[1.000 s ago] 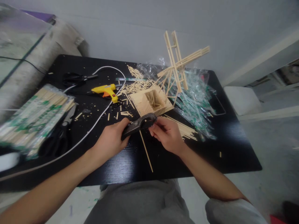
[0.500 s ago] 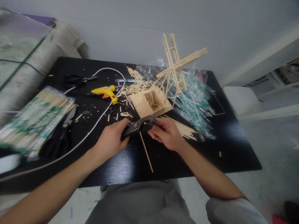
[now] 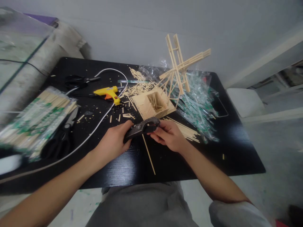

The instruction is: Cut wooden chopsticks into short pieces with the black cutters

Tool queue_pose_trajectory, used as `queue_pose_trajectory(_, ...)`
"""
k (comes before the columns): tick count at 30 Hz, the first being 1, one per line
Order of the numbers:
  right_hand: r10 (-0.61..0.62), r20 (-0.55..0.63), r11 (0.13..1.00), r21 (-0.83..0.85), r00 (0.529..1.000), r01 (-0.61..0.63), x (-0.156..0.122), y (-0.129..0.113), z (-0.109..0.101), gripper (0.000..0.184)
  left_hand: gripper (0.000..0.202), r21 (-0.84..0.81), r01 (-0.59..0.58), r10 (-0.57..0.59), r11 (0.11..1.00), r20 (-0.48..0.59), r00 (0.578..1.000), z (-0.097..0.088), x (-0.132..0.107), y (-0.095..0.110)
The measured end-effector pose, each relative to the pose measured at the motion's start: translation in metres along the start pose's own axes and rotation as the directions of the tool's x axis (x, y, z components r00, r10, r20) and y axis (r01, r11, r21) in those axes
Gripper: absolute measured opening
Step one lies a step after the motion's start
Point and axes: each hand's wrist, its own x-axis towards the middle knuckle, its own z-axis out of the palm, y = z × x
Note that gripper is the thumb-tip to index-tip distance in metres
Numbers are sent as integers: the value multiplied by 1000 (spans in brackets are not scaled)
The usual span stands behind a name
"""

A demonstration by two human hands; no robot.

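My left hand (image 3: 113,142) is wrapped round the handles of a dark cutter (image 3: 142,127) held just above the black table (image 3: 236,151). My right hand (image 3: 168,135) is closed at the cutter's head, fingers pinched under it; what they pinch is hidden. A long thin bamboo stick (image 3: 148,154) lies on the table below the cutter, pointing toward me. Just beyond the hands stands a square box built of sticks (image 3: 153,104), and behind it a tall crossed stick frame (image 3: 180,64).
A yellow glue gun (image 3: 107,93) with a white cord (image 3: 94,130) lies left of the box. Black scissors (image 3: 77,80) sit at the back left, larger shears (image 3: 62,135) beside packs of sticks (image 3: 33,118). Crumpled plastic wrappers (image 3: 199,101) and loose sticks (image 3: 187,130) cover the right.
My right hand has shifted slightly left and closer under the cutter's head. My left hand and the cutter have hardly moved.
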Motion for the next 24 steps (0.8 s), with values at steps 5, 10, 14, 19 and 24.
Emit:
queue_pose_trajectory(5,4,-18,1000,-11,1000,-4,0,-1,1,37,13,19,11,-11,1000,-5,1000,0,0,1)
queue_pose_trajectory(10,-31,-161,997,-69,987,20,1,-8,8,38,15,43,21,-19,999,-44,999,3,1,-4)
queue_pose_trajectory(14,-72,-265,997,-59,961,58,1,-7,13,36,17,57,21,-17,998,-66,998,3,1,-6)
queue_pose_trajectory(19,-59,-241,998,-10,969,58,0,-6,13,30,21,51,13,-10,999,-49,999,3,0,-6)
queue_pose_trajectory(24,-78,-196,997,-9,977,78,-1,-6,11,26,21,46,3,-1,999,-41,999,3,1,-5)
